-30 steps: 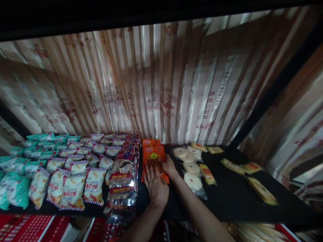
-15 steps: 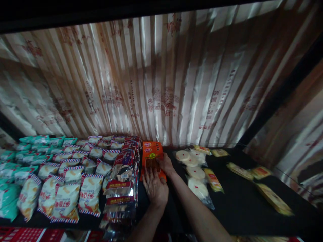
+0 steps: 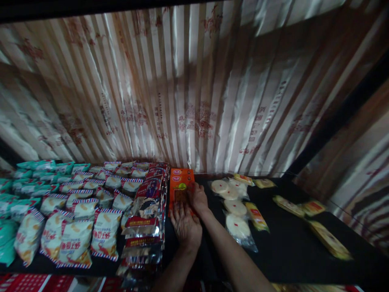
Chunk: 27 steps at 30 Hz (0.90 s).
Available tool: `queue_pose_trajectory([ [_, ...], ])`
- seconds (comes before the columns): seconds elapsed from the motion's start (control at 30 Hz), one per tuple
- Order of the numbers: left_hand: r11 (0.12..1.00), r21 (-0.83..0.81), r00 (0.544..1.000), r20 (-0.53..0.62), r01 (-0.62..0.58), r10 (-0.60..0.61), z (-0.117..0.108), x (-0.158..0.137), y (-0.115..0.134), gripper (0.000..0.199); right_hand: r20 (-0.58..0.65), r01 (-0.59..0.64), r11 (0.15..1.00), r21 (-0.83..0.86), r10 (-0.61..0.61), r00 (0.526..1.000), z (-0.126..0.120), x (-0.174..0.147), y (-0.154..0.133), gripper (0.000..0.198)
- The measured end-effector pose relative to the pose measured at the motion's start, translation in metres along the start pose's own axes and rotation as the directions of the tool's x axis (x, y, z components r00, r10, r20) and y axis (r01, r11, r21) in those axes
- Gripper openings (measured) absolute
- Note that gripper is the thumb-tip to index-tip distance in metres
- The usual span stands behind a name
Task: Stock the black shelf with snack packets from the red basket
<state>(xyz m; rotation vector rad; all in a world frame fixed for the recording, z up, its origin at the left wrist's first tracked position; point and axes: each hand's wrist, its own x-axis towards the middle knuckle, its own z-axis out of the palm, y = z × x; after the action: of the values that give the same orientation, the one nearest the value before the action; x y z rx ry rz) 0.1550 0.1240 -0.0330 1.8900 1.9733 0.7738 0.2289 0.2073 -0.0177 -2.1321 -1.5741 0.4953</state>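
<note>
Orange snack packets (image 3: 181, 181) overlap in a small stack on the black shelf. My left hand (image 3: 186, 226) lies palm down on their lower part, fingers stretched and slightly spread. At their right edge, my right hand (image 3: 198, 198) has bent fingers closed over the side; its thumb is mostly hidden. Against the left side of the orange stack runs a long row of overlapping dark red and silver packets (image 3: 146, 213), shiny and layered toward me. To the right of my hands, clear bags of round white flat cakes (image 3: 236, 207) rest apart from them.
Striped white chip bags (image 3: 105, 233) and teal bags (image 3: 22, 209) fill the left. Yellow packets (image 3: 330, 239) lie scattered on the black shelf surface (image 3: 291, 255) at right. A pleated curtain (image 3: 197, 89) hangs behind; a dark post (image 3: 337, 113) slants at right. Red baskets (image 3: 30, 282) show below.
My right hand has shifted slightly left over the orange packets' edge, its fingers further in. My left hand stays nearly in place. The view has tilted slightly.
</note>
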Motion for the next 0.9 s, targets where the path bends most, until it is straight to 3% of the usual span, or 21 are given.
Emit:
queue_pose_trajectory([
  [0.2, 1.000, 0.014, 0.998, -0.053, -0.024, 0.024, 0.004, 0.000, -0.002, 0.041, -0.026, -0.011, 1.000, -0.002, 0.011, 1.000, 0.002, 0.000, 0.001, 0.027],
  [0.9, 0.996, 0.032, 0.994, -0.059, -0.089, 0.091, 0.011, 0.004, -0.003, 0.044, -0.056, -0.008, 1.000, -0.003, 0.008, 0.998, 0.001, 0.010, 0.005, 0.027],
])
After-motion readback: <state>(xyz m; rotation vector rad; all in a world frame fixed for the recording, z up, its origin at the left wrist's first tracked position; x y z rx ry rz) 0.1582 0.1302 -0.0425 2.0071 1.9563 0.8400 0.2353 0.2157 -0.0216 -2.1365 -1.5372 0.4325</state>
